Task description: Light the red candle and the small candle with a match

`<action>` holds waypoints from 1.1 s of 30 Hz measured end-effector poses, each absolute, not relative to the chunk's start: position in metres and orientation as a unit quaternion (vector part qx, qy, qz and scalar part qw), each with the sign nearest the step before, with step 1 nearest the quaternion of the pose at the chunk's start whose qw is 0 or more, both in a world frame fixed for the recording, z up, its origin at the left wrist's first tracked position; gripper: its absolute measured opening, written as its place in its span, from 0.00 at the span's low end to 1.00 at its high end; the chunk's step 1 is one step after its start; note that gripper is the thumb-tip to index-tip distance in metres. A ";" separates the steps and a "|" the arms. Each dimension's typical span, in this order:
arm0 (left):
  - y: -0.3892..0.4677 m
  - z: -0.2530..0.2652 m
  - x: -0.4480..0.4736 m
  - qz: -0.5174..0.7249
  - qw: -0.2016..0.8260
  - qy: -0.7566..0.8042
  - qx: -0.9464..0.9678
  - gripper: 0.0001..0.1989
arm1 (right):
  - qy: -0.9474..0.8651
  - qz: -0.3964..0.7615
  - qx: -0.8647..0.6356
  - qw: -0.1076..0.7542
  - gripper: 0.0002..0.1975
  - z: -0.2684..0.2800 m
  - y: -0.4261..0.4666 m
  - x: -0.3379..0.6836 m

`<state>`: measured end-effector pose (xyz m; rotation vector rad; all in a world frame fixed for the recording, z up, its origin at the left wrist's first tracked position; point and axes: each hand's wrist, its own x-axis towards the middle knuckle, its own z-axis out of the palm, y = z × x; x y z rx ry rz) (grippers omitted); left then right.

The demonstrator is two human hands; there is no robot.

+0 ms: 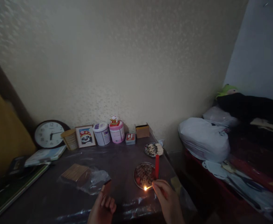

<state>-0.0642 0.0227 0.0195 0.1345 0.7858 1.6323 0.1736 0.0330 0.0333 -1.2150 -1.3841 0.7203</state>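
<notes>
Head view: a mottled grey wall (pixel 150 62) fills the upper frame, above a dark, plastic-covered table (pixel 117 155) across the lower left and centre. A bulging white plastic bag (pixel 203 137) sits at right. Lower left of centre lies a clear plastic packet (pixel 96 180) with brown boxes in it; farther left, a round clock (pixel 49 133) leans by the wall. At bottom centre-right, the right hand (pixel 167 197) pinches with thumb and forefinger; at bottom centre-left, the left hand (pixel 103 208) is curled around its grip. Between and above them is a round metal plate (pixel 134 177) with dark and reddish bits on it. A red candle (pixel 157 166) stands upright at its right edge, its base hidden by the right hand. The left hand grasps a small matchbox (pixel 106 187); the right holds a burning match (pixel 148 187), its flame over the plate's near rim.
</notes>
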 end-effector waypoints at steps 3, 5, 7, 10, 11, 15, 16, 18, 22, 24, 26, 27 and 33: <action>0.024 0.016 -0.065 0.711 0.613 0.338 0.069 0.21 | -0.574 0.318 -0.544 0.523 0.15 0.034 0.033 0.175; 0.024 0.015 -0.065 0.710 0.613 0.338 0.072 0.21 | -0.566 0.334 -0.557 0.508 0.17 0.035 0.032 0.175; 0.023 0.016 -0.065 0.710 0.613 0.342 0.067 0.24 | -0.563 0.345 -0.558 0.502 0.18 0.036 0.032 0.175; 0.023 0.021 -0.063 0.709 0.610 0.351 0.057 0.25 | -0.563 0.347 -0.560 0.499 0.18 0.038 0.032 0.174; 0.023 0.022 -0.062 0.708 0.611 0.351 0.055 0.25 | -0.564 0.346 -0.560 0.498 0.18 0.038 0.032 0.174; 0.023 0.027 -0.060 0.699 0.622 0.350 0.046 0.25 | -0.566 0.336 -0.558 0.506 0.17 0.040 0.031 0.172; 0.022 0.027 -0.060 0.697 0.622 0.352 0.044 0.24 | -0.566 0.334 -0.555 0.511 0.16 0.040 0.030 0.172; 0.022 0.027 -0.059 0.694 0.624 0.357 0.043 0.23 | -0.567 0.330 -0.547 0.520 0.15 0.041 0.030 0.172; 0.022 0.025 -0.059 0.692 0.627 0.355 0.043 0.23 | -0.566 0.332 -0.545 0.522 0.15 0.041 0.031 0.171; 0.023 0.024 -0.058 0.694 0.628 0.350 0.045 0.24 | -0.563 0.338 -0.551 0.514 0.16 0.040 0.031 0.170; 0.024 0.022 -0.059 0.695 0.629 0.347 0.045 0.26 | -0.561 0.345 -0.553 0.510 0.16 0.041 0.031 0.170; 0.024 0.022 -0.060 0.696 0.627 0.347 0.044 0.26 | -0.560 0.348 -0.552 0.511 0.15 0.041 0.031 0.170; 0.019 0.020 -0.063 0.689 0.642 0.334 0.049 0.23 | -0.556 0.334 -0.559 0.517 0.15 0.045 0.030 0.169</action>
